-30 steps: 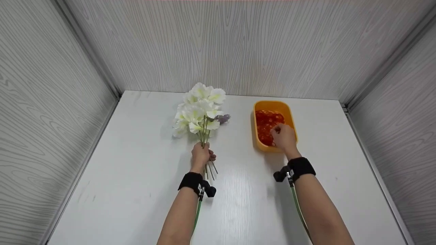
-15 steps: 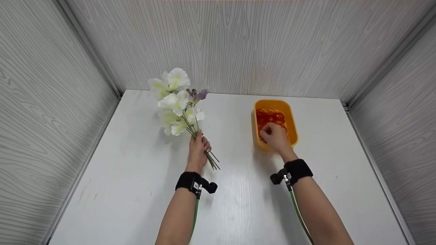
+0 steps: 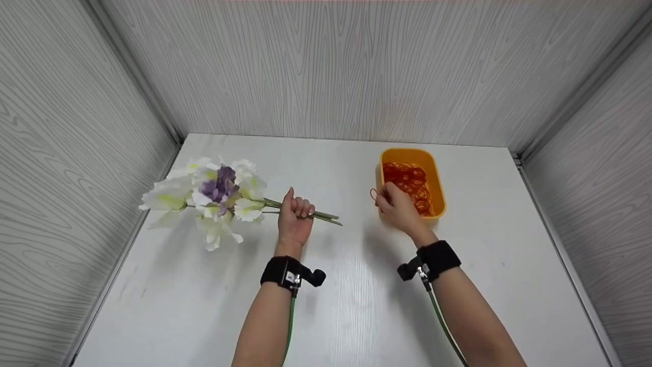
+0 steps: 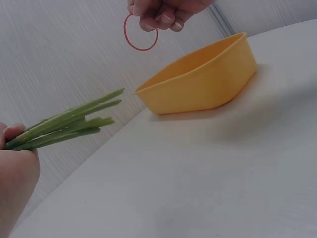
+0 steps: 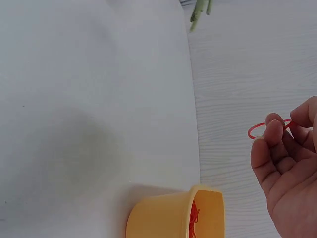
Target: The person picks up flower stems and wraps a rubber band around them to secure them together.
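1. My left hand (image 3: 296, 218): fingers curled round a bunch of artificial-looking flower stems (image 3: 327, 216), cut ends poking out to the right.
2. Blooms to the left of that hand, over the left part of the worktop (image 3: 346, 295): white flowers (image 3: 170, 198) plus a purple flower (image 3: 221, 186) among them.
3. My right hand (image 3: 401, 209): narrow pinch, fingertips holding one red rubber band (image 4: 141, 49); loop hangs free, raised above the box.
4. Yellow-orange plastic box (image 3: 438, 181): far right part of the worktop, upright, loose rubber bands (image 3: 418, 191) inside. My right hand is over its near left side.
5. Done, as far as shown: stems gathered in one grip, single band out of the box.
6. Not done: band and stems are apart, with a gap between my hands; no band visible round the stems. Anything under my left fingers: can't tell.
7. My judgement: early-to-middle stage, pieces picked up, not joined.
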`<state>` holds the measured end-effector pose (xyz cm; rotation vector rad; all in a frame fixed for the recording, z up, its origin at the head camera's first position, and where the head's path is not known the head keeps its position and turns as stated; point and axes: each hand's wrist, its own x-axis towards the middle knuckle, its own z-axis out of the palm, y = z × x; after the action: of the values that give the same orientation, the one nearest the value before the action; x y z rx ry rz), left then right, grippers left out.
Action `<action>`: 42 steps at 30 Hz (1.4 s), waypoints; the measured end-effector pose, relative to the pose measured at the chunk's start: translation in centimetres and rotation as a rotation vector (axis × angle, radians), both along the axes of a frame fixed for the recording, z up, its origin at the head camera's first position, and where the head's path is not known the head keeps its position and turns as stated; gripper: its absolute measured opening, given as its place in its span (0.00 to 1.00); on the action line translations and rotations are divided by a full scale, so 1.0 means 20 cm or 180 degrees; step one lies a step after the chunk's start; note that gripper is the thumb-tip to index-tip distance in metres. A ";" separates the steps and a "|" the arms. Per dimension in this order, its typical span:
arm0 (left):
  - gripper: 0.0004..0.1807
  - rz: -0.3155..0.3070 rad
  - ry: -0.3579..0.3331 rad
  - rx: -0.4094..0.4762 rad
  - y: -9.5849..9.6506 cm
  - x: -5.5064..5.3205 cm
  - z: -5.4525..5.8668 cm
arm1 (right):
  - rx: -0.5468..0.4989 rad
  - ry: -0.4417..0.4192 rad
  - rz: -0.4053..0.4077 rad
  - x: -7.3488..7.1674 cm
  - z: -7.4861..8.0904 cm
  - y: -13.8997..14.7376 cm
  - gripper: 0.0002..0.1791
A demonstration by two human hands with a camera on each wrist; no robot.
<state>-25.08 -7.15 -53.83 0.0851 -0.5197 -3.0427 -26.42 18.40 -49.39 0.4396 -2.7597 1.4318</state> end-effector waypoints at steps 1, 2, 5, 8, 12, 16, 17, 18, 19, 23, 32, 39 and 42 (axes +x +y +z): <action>0.27 0.0008 0.0048 0.0076 0.00 0.00 0.00 | -0.0011 0.0009 0.0023 0.00 0.00 -0.01 0.03; 0.28 0.0016 0.0083 0.0156 0.00 0.00 0.01 | -0.0036 0.0010 0.0044 0.00 0.00 -0.01 0.03; 0.28 0.0054 0.0133 0.0306 0.00 0.01 0.02 | -0.0113 0.0021 0.0120 0.01 0.00 -0.04 0.02; 0.29 0.0090 0.0157 0.0334 0.00 0.01 0.02 | -0.0231 0.0019 0.0198 0.01 0.00 -0.07 0.02; 0.29 0.0080 0.0289 0.0320 0.00 0.02 0.01 | -0.0294 -0.0033 0.0232 0.02 0.00 -0.10 0.00; 0.29 0.0021 0.0468 0.0354 0.01 0.03 0.00 | -0.0155 -0.0132 0.0129 0.02 -0.01 -0.14 0.02; 0.28 0.0005 0.0513 0.0367 0.01 0.03 0.00 | -0.0119 -0.0168 0.0102 0.02 -0.02 -0.15 0.03; 0.28 -0.0016 0.0555 0.0387 0.01 0.04 0.00 | -0.0091 -0.0221 0.0079 0.02 -0.02 -0.16 0.03; 0.28 -0.0038 0.0591 0.0411 0.02 0.04 0.00 | -0.0083 -0.0281 0.0076 0.02 -0.03 -0.18 0.03; 0.28 -0.0148 0.0734 0.0527 0.04 0.06 0.01 | -0.0102 -0.0584 0.0180 0.03 -0.04 -0.22 0.05; 0.24 -0.0221 0.0735 0.0543 0.08 0.07 0.03 | 0.0092 -0.0595 0.0609 0.05 -0.02 -0.28 0.08; 0.24 -0.0096 0.0654 0.0492 0.09 0.06 0.02 | 0.0314 -0.0543 0.0710 0.06 0.01 -0.28 0.06; 0.24 -0.0081 0.0657 0.0476 0.09 0.06 0.02 | 0.0390 -0.0403 0.0680 0.06 0.02 -0.29 0.05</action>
<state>-23.87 -5.37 -53.42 -0.2286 -0.2805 -3.0615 -25.23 12.61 -49.04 0.6893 -2.9922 1.3779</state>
